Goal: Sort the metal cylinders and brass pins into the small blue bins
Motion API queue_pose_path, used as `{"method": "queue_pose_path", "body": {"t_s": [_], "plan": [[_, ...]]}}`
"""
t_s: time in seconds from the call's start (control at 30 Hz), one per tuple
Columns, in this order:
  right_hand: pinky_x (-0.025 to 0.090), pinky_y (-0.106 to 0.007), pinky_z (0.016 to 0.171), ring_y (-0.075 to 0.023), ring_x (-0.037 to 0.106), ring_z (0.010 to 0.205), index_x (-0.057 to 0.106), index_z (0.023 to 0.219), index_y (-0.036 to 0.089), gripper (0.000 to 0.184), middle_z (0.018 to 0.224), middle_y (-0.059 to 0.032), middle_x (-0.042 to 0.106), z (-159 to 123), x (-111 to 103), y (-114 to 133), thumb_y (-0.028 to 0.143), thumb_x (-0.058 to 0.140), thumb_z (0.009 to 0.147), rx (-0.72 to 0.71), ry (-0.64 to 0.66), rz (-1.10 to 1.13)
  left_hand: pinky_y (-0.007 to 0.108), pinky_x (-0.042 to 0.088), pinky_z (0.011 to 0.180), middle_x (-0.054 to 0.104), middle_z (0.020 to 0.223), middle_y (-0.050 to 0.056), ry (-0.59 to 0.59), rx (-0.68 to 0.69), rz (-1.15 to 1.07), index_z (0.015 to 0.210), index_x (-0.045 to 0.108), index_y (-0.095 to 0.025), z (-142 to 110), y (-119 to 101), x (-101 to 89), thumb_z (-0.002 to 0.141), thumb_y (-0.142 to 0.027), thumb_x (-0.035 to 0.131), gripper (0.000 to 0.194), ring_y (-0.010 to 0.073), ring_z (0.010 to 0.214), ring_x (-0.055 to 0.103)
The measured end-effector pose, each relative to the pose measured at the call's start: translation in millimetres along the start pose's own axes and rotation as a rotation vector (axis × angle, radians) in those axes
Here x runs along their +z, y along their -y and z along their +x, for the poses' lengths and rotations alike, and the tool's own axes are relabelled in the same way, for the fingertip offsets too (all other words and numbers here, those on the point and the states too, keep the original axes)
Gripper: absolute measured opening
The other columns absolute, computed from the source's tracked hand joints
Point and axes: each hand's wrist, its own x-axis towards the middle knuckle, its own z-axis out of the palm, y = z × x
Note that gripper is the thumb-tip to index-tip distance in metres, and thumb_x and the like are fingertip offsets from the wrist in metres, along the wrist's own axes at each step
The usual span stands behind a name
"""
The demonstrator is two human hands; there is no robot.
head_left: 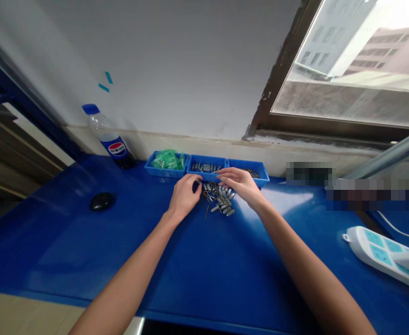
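A loose pile of small metal cylinders (pixel 224 191) and thin brass-coloured pins (pixel 207 211) lies on the blue table in front of three joined blue bins. My left hand (pixel 184 197) is at the pile's left edge, thumb and forefinger closed on a small grey metal piece (pixel 199 181). Over the front rim of the middle bin (pixel 207 177), my right hand (pixel 241 184) has its fingertips pinched together; what is between them is too small to make out. Silver cylinders (pixel 206 167) lie in that bin. Thin brass-coloured pieces (pixel 251 173) fill part of the right bin (pixel 264 177).
Green plastic packets (pixel 168 159) fill the left bin (pixel 150 167). A cola bottle (pixel 112 142) stands by the wall, with a black mouse (pixel 102 201) in front of it. At the right lie a white power strip (pixel 359 242) and blurred-out items. The wall and window border the table's back.
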Motion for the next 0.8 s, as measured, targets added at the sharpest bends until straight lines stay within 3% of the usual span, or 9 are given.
{"method": "queue_pose_path", "body": {"t_s": [0.17,0.3,0.4,0.67,0.8], "plan": [[0.056,-0.031,0.073,-0.0194,0.075,0.079,0.075,0.107,0.018,0.025,0.087,-0.0065,0.08,-2.3,-0.2,1.7,0.03,0.071,0.087,0.008,0.053,-0.045,0.031,0.064,0.08,0.077,0.098,0.006,-0.111,-0.024,-0.348,0.093,0.078,-0.018,-0.9,-10.7,-1.1,0.087,-0.027,0.077,0.011,0.0176,0.081,0.074],[0.057,-0.032,0.075,-0.0191,0.074,0.078,0.076,0.107,0.017,0.029,0.08,-0.0054,0.078,-5.6,2.6,2.1,0.038,0.077,0.086,0.058,0.163,-0.003,0.037,0.067,0.086,0.081,0.1,0.008,-0.046,-0.165,-0.635,0.1,0.078,-0.017,-4.2,-18.7,5.8,0.081,-0.035,0.084,0.027,0.0224,0.089,0.078],[0.058,-0.031,0.077,-0.0175,0.074,0.077,0.077,0.106,0.017,0.034,0.08,-0.0057,0.078,-7.2,4.8,0.0,0.042,0.082,0.083,0.078,0.175,0.103,0.04,0.067,0.093,0.081,0.104,0.009,0.003,-0.207,-0.768,0.104,0.076,-0.016,-5.4,-22.2,9.6,0.077,-0.035,0.087,0.035,0.0246,0.095,0.079],[0.059,-0.03,0.074,-0.0162,0.072,0.076,0.078,0.097,0.017,0.038,0.084,-0.0063,0.078,-10.6,6.5,-6.9,0.041,0.091,0.071,0.202,0.119,0.286,0.038,0.067,0.09,0.081,0.097,0.007,0.04,-0.14,-0.687,0.103,0.074,-0.017,-7.2,-23.3,8.1,0.08,-0.035,0.084,0.031,0.0229,0.09,0.079],[0.059,-0.032,0.075,-0.0164,0.071,0.071,0.077,0.098,0.017,0.034,0.077,-0.0046,0.076,-7.4,8.7,-8.8,0.042,0.087,0.076,0.099,0.034,0.158,0.037,0.064,0.093,0.08,0.103,0.006,0.027,-0.008,-0.414,0.106,0.075,-0.019,-5.6,-22.1,2.4,0.088,-0.03,0.076,0.021,0.0217,0.092,0.078]]}}
